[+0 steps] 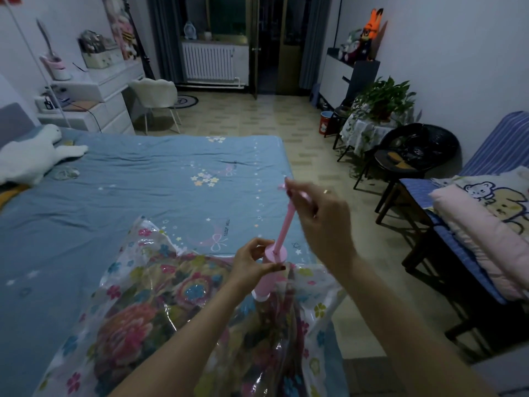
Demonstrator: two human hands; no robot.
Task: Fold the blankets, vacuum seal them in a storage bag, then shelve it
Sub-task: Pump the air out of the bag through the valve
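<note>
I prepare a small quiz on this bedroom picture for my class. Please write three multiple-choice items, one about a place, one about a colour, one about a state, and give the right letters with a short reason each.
1. Where does the storage bag lie?
A. on the bed
B. on the floor
C. on the white chair

2. What colour is the hand pump?
A. green
B. pink
C. black

3. How is the pump's plunger rod?
A. pushed fully in
B. pulled out upward
C. detached and lying on the bed

Key:
1 A, the bag rests on the blue sheet of the bed.
2 B, the barrel and rod are both pink.
3 B, the right hand holds the handle high above the barrel, which the left hand grips, with the long rod showing between.
</note>
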